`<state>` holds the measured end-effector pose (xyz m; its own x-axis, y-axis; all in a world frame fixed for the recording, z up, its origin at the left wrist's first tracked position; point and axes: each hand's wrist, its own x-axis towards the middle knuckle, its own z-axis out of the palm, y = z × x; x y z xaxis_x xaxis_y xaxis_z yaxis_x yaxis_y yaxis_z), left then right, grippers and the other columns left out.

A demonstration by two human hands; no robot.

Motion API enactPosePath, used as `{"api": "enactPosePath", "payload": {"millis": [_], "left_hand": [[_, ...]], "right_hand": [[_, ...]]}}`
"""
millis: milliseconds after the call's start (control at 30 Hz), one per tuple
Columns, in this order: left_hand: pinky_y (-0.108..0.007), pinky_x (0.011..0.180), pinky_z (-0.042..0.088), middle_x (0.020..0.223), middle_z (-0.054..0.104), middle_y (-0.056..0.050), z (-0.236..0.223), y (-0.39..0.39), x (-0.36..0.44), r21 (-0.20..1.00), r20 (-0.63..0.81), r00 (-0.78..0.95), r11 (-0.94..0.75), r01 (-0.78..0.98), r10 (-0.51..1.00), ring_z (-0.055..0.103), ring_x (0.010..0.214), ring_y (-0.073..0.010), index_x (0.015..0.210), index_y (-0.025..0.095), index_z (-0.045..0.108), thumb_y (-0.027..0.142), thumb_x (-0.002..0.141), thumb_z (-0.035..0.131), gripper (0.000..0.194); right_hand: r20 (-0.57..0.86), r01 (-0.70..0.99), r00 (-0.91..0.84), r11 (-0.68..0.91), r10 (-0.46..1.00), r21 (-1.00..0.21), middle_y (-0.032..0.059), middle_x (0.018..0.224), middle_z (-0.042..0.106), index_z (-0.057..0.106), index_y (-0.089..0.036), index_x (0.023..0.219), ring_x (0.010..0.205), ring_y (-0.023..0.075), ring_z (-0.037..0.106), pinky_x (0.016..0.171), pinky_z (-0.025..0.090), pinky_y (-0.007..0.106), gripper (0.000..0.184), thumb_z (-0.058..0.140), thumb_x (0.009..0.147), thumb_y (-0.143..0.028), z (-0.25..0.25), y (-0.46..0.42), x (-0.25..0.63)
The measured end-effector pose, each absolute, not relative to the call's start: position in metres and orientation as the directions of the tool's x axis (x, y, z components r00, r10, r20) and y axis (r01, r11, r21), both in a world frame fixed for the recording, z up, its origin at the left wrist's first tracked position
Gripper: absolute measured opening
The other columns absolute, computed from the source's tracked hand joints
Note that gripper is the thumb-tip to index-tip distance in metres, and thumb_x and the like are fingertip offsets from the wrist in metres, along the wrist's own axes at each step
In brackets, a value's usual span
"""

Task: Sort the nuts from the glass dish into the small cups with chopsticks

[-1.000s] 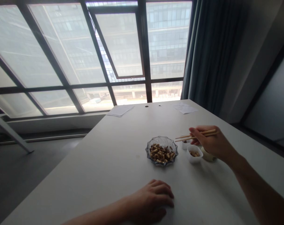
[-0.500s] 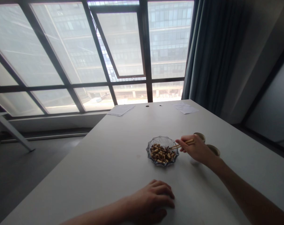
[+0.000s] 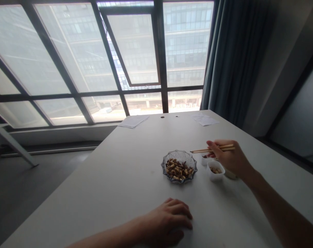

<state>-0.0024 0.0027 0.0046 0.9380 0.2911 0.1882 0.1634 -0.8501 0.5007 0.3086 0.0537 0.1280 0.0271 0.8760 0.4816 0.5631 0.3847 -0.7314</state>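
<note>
On the white table [image 3: 107, 179], a cut-glass dish [image 3: 179, 179] of brown nuts [image 3: 178, 169] sits at twelve o'clock from the left hand [image 3: 166, 218], which rests palm down with slightly curled fingers, holding nothing. At three o'clock from the dish, the right hand [image 3: 230, 159] is closed around a pair of wooden chopsticks [image 3: 213, 149], their tips just beside the dish's rim at two o'clock, above it and clear of the nuts. Below that hand stand a small white cup [image 3: 215, 175] holding a few nuts, a second white cup [image 3: 204, 161] and a pale round pot [image 3: 231, 175]. Sheets of paper [image 3: 133, 121] lie at the far edge, any writing too small to read.
</note>
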Motion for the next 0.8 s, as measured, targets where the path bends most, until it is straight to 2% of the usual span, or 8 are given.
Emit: {"api": "enactPosePath", "payload": {"millis": [167,300,467,533,667,800], "left_hand": [[-0.043,0.119,0.044,0.136,0.069,-0.008,0.005,0.002,-0.002,0.507,0.204,0.933,-0.847,0.158,0.296,0.06,0.135,-0.0275,0.129,0.027,0.064,0.021,0.096,0.066,0.034],[-0.044,0.12,0.043,0.137,0.069,-0.008,0.005,0.003,-0.003,0.507,0.191,0.936,-0.846,0.163,0.294,0.06,0.135,-0.0276,0.13,0.028,0.063,0.021,0.096,0.066,0.036],[-0.044,0.12,0.043,0.138,0.069,-0.008,0.004,0.003,-0.003,0.511,0.184,0.939,-0.844,0.161,0.291,0.06,0.136,-0.0284,0.131,0.028,0.064,0.022,0.096,0.066,0.036],[-0.045,0.12,0.043,0.138,0.068,-0.008,0.004,0.003,-0.003,0.514,0.172,0.94,-0.841,0.169,0.294,0.059,0.137,-0.0284,0.132,0.028,0.064,0.022,0.096,0.066,0.036],[-0.044,0.12,0.042,0.138,0.069,-0.008,0.003,0.003,-0.003,0.518,0.173,0.938,-0.838,0.171,0.299,0.059,0.137,-0.0285,0.131,0.028,0.064,0.022,0.096,0.066,0.036],[-0.043,0.12,0.042,0.137,0.069,-0.007,0.002,0.003,-0.003,0.508,0.193,0.936,-0.846,0.163,0.296,0.059,0.137,-0.0273,0.131,0.028,0.063,0.023,0.096,0.067,0.036]], "right_hand": [[0.477,0.586,0.201,0.285,0.856,-0.758,0.008,0.07,0.08,0.077,-0.021,0.076,0.066,0.0289,0.081,0.058,0.063,0.032,0.042,0.071,0.096,-0.058,0.145,0.054,0.341],[0.44,0.635,0.179,0.238,0.88,-0.735,0.0064,0.069,0.08,0.077,-0.022,0.078,0.065,0.0299,0.081,0.057,0.063,0.034,0.045,0.071,0.095,-0.062,0.143,0.059,0.353],[0.442,0.621,0.178,0.249,0.879,-0.744,0.007,0.07,0.079,0.074,-0.022,0.077,0.065,0.0287,0.08,0.058,0.062,0.034,0.046,0.067,0.097,-0.063,0.143,0.059,0.347],[0.446,0.58,0.139,0.292,0.884,-0.76,0.0075,0.071,0.079,0.075,-0.022,0.078,0.064,0.0274,0.079,0.058,0.061,0.033,0.047,0.066,0.098,-0.063,0.142,0.057,0.34],[0.421,0.545,-0.065,0.385,0.905,-0.745,0.0066,0.07,0.077,0.075,-0.02,0.076,0.065,0.0234,0.075,0.063,0.057,0.031,0.049,0.064,0.101,-0.061,0.136,0.054,0.32],[0.36,0.561,-0.203,0.409,0.911,-0.72,0.0048,0.065,0.073,0.072,-0.02,0.074,0.061,0.0201,0.069,0.057,0.049,0.029,0.047,0.064,0.101,-0.058,0.123,0.058,0.302]]}}
